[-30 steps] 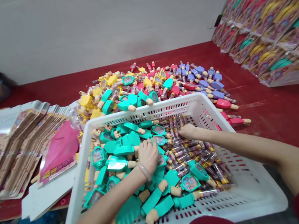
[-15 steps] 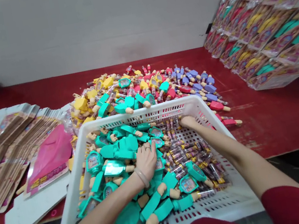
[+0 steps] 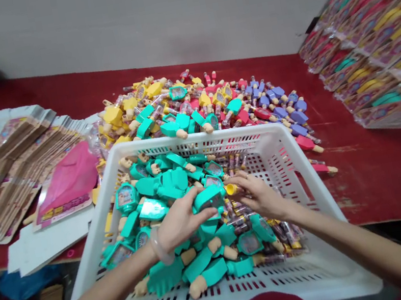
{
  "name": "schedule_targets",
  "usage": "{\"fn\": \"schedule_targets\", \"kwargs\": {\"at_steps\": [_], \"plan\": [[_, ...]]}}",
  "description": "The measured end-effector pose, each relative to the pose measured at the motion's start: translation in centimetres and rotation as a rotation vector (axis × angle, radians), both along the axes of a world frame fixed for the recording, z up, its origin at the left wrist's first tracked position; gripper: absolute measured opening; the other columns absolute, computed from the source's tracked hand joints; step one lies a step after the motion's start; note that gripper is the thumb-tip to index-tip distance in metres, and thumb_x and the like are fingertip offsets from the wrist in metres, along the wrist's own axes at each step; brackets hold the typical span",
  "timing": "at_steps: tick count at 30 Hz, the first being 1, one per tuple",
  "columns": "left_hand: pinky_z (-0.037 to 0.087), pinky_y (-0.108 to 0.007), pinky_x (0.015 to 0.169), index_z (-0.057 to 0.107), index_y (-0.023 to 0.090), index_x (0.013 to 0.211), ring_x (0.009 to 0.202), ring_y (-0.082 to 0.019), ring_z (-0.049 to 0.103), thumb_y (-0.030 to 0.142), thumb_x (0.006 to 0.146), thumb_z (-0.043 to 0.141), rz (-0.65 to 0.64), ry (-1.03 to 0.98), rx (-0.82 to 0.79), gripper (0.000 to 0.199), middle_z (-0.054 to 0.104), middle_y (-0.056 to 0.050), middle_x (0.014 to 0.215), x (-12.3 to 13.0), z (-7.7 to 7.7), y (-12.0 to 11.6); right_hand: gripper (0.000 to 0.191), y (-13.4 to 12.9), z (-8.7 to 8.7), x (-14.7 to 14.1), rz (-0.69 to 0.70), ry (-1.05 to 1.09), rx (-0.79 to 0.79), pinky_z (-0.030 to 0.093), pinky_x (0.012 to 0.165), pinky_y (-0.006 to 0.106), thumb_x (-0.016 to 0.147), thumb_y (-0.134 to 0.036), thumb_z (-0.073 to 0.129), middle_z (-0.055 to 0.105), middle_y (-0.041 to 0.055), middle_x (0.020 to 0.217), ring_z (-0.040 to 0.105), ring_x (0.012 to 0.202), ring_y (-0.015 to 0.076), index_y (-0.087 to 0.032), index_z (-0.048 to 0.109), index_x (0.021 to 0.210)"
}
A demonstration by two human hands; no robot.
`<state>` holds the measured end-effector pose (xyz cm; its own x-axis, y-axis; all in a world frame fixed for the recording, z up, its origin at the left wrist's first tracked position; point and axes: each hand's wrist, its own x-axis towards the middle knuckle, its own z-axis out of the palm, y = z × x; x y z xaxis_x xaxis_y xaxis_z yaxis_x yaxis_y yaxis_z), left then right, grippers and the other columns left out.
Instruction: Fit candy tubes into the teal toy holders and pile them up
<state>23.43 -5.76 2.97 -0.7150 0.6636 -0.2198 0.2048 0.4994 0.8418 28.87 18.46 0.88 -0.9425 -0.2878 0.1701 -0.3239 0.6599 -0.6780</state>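
Observation:
A white slotted basket holds a heap of teal plastic pieces with beige ends on its left and small clear tubes with yellow caps on its right. My left hand, with a bracelet at the wrist, is closed on a teal piece above the heap. Facing it, my right hand pinches a small tube by its body, the yellow cap pointing left, close to the right end of the teal piece.
Behind the basket, yellow, red, teal and purple pieces are piled on the red table. Printed cards and a pink packet lie at left. Stacked filled packages stand at right.
My left hand has picked up a teal piece. My right hand has come from the basket's far right area toward the middle, now with a tube. The view has shifted slightly.

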Motion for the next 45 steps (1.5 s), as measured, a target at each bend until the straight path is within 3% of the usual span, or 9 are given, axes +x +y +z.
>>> {"fn": "schedule_targets", "kwargs": {"at_steps": [6, 14, 18, 22, 25, 32, 39, 42, 45], "plan": [[0.045, -0.027, 0.065, 0.059, 0.018, 0.107, 0.076, -0.017, 0.058, 0.051, 0.083, 0.057, -0.112, 0.01, -0.057, 0.04, 0.064, -0.004, 0.088, 0.9, 1.2, -0.5, 0.04, -0.4, 0.0, 2.1, 0.103, 0.32, -0.004, 0.049, 0.076, 0.038, 0.086, -0.011, 0.045, 0.065, 0.0097, 0.106, 0.059, 0.092, 0.0219, -0.021, 0.051, 0.124], [0.02, -0.019, 0.035, 0.055, 0.014, 0.115, 0.037, -0.003, 0.031, 0.055, 0.081, 0.057, -0.237, -0.883, -0.029, 0.053, 0.067, -0.004, 0.078, 0.5, 1.7, -0.7, 0.052, -1.0, 0.4, 4.7, 0.19, 0.549, 0.141, 0.045, 0.06, 0.036, 0.088, -0.015, 0.04, 0.068, 0.0153, 0.104, 0.06, 0.076, 0.0227, -0.012, 0.038, 0.14], [0.036, -0.022, 0.044, 0.055, 0.019, 0.121, 0.049, -0.01, 0.049, 0.055, 0.084, 0.054, -0.289, -0.413, -0.122, 0.053, 0.068, -0.005, 0.085, 0.7, 1.4, -1.0, 0.038, -1.5, 0.1, 5.1, 0.131, 0.34, 0.013, 0.047, 0.064, 0.035, 0.086, -0.017, 0.048, 0.068, 0.0122, 0.103, 0.061, 0.08, 0.0215, -0.017, 0.055, 0.123], [0.05, -0.032, 0.069, 0.055, 0.023, 0.124, 0.085, -0.022, 0.064, 0.035, 0.085, 0.055, -0.469, 0.438, -0.215, 0.041, 0.068, -0.01, 0.107, 0.6, 0.3, -1.3, 0.022, -1.8, -1.3, 3.5, 0.01, -0.52, -0.404, 0.041, 0.05, 0.025, 0.084, -0.039, 0.06, 0.064, 0.0022, 0.071, 0.053, 0.056, 0.0127, -0.017, 0.061, 0.082], [0.051, -0.032, 0.075, 0.055, 0.026, 0.125, 0.099, -0.022, 0.063, 0.025, 0.085, 0.052, -0.542, 0.627, -0.188, 0.041, 0.062, -0.008, 0.123, 0.0, -0.5, -1.3, 0.038, -1.5, -2.0, 1.7, 0.07, -1.013, -0.629, 0.03, 0.039, 0.022, 0.083, -0.054, 0.056, 0.061, 0.0012, 0.065, 0.041, 0.043, 0.0085, -0.016, 0.057, 0.077], [0.046, -0.023, 0.057, 0.064, 0.016, 0.101, 0.061, -0.014, 0.061, 0.05, 0.086, 0.053, -0.467, -0.031, -0.184, 0.039, 0.066, -0.001, 0.075, -2.2, -1.0, -1.1, 0.02, -1.0, -0.3, 1.6, 0.056, -0.362, -0.327, 0.044, 0.067, 0.028, 0.08, -0.037, 0.065, 0.062, 0.0039, 0.083, 0.055, 0.075, 0.0166, -0.019, 0.065, 0.086], [0.05, -0.036, 0.086, 0.051, 0.022, 0.13, 0.107, -0.022, 0.061, 0.014, 0.082, 0.049, -0.528, 0.734, -0.097, 0.049, 0.06, -0.01, 0.127, -0.3, -2.5, -1.2, 0.039, -1.3, -1.9, 2.2, -0.057, -1.092, -0.856, 0.024, 0.032, 0.022, 0.077, -0.054, 0.063, 0.053, -0.0031, 0.053, 0.035, 0.034, 0.007, -0.017, 0.053, 0.069], [0.052, -0.034, 0.083, 0.053, 0.023, 0.126, 0.104, -0.02, 0.063, 0.016, 0.083, 0.051, -0.499, 0.781, -0.128, 0.043, 0.063, -0.007, 0.123, -1.1, -2.2, -1.3, 0.037, -0.7, -1.6, 0.9, -0.155, -0.942, -0.795, 0.029, 0.035, 0.022, 0.075, -0.053, 0.066, 0.051, -0.0043, 0.054, 0.038, 0.038, 0.0078, -0.018, 0.052, 0.072], [0.052, -0.03, 0.077, 0.057, 0.022, 0.12, 0.094, -0.019, 0.066, 0.034, 0.087, 0.056, -0.21, 0.669, -0.184, 0.035, 0.069, -0.004, 0.109, -4.4, 0.1, -1.4, 0.036, 0.7, -0.2, -0.4, -0.414, -0.427, -0.605, 0.036, 0.045, 0.022, 0.076, -0.051, 0.068, 0.051, -0.0039, 0.062, 0.044, 0.051, 0.0098, -0.019, 0.052, 0.077]]}}
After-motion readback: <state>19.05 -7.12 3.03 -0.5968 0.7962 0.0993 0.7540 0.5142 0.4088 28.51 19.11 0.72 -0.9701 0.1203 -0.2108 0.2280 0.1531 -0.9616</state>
